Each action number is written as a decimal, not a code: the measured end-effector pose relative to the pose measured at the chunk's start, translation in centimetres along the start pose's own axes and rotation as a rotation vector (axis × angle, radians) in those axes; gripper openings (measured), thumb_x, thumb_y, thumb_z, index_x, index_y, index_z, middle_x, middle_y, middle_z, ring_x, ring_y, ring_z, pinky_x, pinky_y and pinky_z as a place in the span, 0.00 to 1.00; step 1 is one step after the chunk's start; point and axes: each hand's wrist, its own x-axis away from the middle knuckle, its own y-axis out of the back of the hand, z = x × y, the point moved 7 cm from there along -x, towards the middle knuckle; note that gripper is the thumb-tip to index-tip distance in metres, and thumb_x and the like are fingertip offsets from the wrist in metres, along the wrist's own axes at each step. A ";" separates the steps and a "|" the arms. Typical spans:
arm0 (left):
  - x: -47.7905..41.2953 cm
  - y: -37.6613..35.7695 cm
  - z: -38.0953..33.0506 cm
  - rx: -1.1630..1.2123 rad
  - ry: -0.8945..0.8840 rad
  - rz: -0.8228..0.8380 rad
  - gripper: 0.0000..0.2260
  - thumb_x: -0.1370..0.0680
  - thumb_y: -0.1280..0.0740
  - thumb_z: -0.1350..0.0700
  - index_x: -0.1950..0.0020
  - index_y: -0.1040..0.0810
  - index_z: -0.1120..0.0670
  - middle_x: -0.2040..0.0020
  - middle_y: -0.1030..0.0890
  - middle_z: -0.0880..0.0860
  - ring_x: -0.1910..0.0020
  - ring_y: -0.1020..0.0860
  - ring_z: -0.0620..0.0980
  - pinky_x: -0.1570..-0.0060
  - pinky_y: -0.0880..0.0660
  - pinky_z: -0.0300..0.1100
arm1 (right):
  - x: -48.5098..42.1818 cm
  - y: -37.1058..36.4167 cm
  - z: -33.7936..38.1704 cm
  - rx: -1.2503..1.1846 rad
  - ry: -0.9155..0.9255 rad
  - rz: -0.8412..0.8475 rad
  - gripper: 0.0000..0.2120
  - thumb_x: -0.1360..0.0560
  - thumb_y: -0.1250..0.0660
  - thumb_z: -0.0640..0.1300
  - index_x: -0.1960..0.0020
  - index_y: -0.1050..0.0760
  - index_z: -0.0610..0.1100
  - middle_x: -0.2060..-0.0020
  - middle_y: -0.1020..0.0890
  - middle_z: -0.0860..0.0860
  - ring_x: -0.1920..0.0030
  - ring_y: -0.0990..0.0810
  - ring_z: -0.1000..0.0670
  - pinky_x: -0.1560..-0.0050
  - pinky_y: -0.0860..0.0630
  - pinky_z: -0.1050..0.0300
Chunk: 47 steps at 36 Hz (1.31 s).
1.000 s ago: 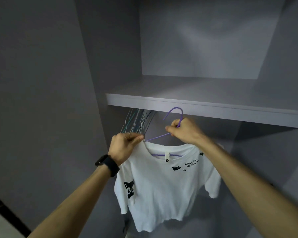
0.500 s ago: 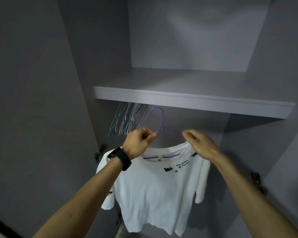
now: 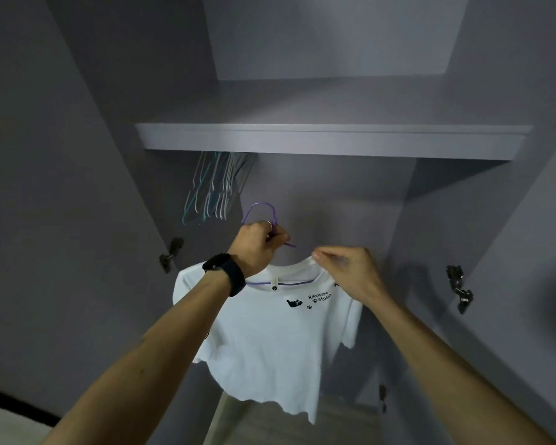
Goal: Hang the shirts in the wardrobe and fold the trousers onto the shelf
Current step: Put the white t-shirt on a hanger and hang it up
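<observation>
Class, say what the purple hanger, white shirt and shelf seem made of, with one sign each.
Purple hanger: thin wire, probably coated metal; slender bent hook.
White shirt: soft matte fabric, likely cotton; it drapes.
Shelf: matte grey board, perhaps laminate; flat square edge.

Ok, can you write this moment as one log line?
left hand: grips purple hanger | right hand: at white shirt collar, grip unclear | hook: free below shelf

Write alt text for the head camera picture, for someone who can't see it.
A person's left hand grips the neck of a purple hanger carrying a white T-shirt inside a grey wardrobe, its hook free in the air. The right hand touches the shirt's shoulder. Empty hangers hang below the shelf on the left.
</observation>
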 end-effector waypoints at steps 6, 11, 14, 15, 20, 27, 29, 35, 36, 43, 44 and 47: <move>0.0 -0.4 0.0 0.014 0.001 0.006 0.07 0.18 0.34 0.57 0.51 0.17 0.57 0.58 0.19 0.42 0.60 0.23 0.40 0.61 0.31 0.23 | -0.3 1.9 -1.4 0.300 0.076 -0.019 0.12 0.24 0.27 0.44 0.41 0.16 0.49 0.49 0.15 0.57 0.49 0.21 0.54 0.45 0.33 0.67; -0.4 -1.0 -0.1 0.053 -0.002 0.020 0.06 0.18 0.34 0.57 0.51 0.18 0.57 0.61 0.21 0.37 0.61 0.22 0.37 0.60 0.29 0.25 | 0.6 2.0 -2.3 0.511 0.068 0.164 0.09 0.20 0.31 0.44 0.43 0.15 0.46 0.57 0.15 0.49 0.53 0.20 0.45 0.52 0.32 0.59; -1.1 -1.5 -0.2 0.014 -0.028 0.014 0.07 0.18 0.35 0.56 0.51 0.19 0.57 0.60 0.20 0.41 0.58 0.21 0.46 0.58 0.28 0.29 | 1.1 2.5 -1.2 0.581 0.054 0.192 0.10 0.19 0.32 0.49 0.46 0.16 0.45 0.55 0.14 0.51 0.52 0.18 0.47 0.51 0.28 0.57; -1.3 -1.7 -0.3 -0.005 -0.045 0.019 0.07 0.18 0.35 0.56 0.51 0.20 0.56 0.59 0.18 0.44 0.57 0.20 0.49 0.54 0.25 0.35 | 1.4 2.6 -0.8 0.600 0.039 0.200 0.10 0.19 0.32 0.50 0.46 0.16 0.46 0.54 0.13 0.52 0.51 0.17 0.48 0.50 0.27 0.57; -2.1 -2.0 -1.4 0.005 -0.124 0.062 0.05 0.17 0.36 0.53 0.47 0.22 0.53 0.53 0.18 0.46 0.51 0.19 0.51 0.46 0.22 0.48 | 2.7 3.4 0.7 0.691 -0.013 0.176 0.08 0.19 0.34 0.53 0.48 0.20 0.49 0.56 0.15 0.55 0.53 0.18 0.49 0.52 0.25 0.54; -3.0 -2.8 -2.7 -0.171 -0.260 0.113 0.15 0.17 0.39 0.45 0.36 0.27 0.54 0.39 0.22 0.54 0.41 0.23 0.58 0.48 0.25 0.49 | 4.4 4.3 1.0 0.786 -0.147 0.040 0.07 0.20 0.33 0.48 0.51 0.22 0.45 0.62 0.17 0.53 0.56 0.19 0.43 0.58 0.33 0.55; -3.0 -3.3 -2.7 -0.315 -0.320 0.104 0.21 0.17 0.40 0.45 0.27 0.32 0.53 0.32 0.27 0.54 0.34 0.28 0.58 0.39 0.29 0.49 | 4.2 4.3 0.9 0.818 -0.203 0.025 0.07 0.19 0.34 0.48 0.51 0.22 0.46 0.61 0.16 0.51 0.53 0.19 0.42 0.57 0.32 0.54; -5.0 -1.3 -4.6 -0.501 -0.589 -0.225 0.33 0.19 0.39 0.48 0.17 0.50 0.54 0.17 0.53 0.54 0.19 0.54 0.55 0.23 0.55 0.59 | 2.4 4.3 0.6 0.995 -0.351 0.008 0.11 0.18 0.39 0.48 0.42 0.23 0.45 0.48 0.16 0.45 0.43 0.20 0.41 0.54 0.32 0.56; -5.6 -0.9 -5.1 -0.521 -0.627 -0.287 0.35 0.20 0.39 0.48 0.17 0.51 0.53 0.18 0.56 0.53 0.19 0.55 0.55 0.23 0.55 0.61 | 2.0 4.5 0.3 1.001 -0.374 0.009 0.11 0.18 0.39 0.48 0.42 0.23 0.45 0.47 0.16 0.45 0.43 0.19 0.41 0.53 0.30 0.57; -12.0 -1.9 -6.1 -0.675 -0.693 -0.488 0.33 0.18 0.48 0.42 0.17 0.56 0.51 0.17 0.58 0.52 0.19 0.59 0.52 0.23 0.63 0.60 | -1.4 7.4 -4.5 0.893 -0.502 -0.135 0.06 0.20 0.38 0.45 0.52 0.26 0.42 0.49 0.16 0.41 0.45 0.19 0.38 0.51 0.28 0.56; -12.9 -2.3 -5.9 -0.683 -0.694 -0.513 0.33 0.18 0.48 0.43 0.17 0.56 0.51 0.17 0.57 0.52 0.19 0.59 0.52 0.24 0.65 0.59 | -1.9 7.9 -5.5 0.885 -0.522 -0.161 0.07 0.20 0.38 0.45 0.50 0.26 0.42 0.48 0.16 0.41 0.45 0.20 0.38 0.51 0.28 0.56; -14.5 -3.2 -5.6 -0.694 -0.725 -0.606 0.32 0.18 0.49 0.43 0.17 0.57 0.51 0.17 0.59 0.51 0.19 0.59 0.52 0.25 0.68 0.60 | -3.5 9.2 -8.3 0.865 -0.577 -0.224 0.10 0.20 0.40 0.45 0.46 0.25 0.41 0.46 0.17 0.41 0.44 0.20 0.38 0.52 0.30 0.56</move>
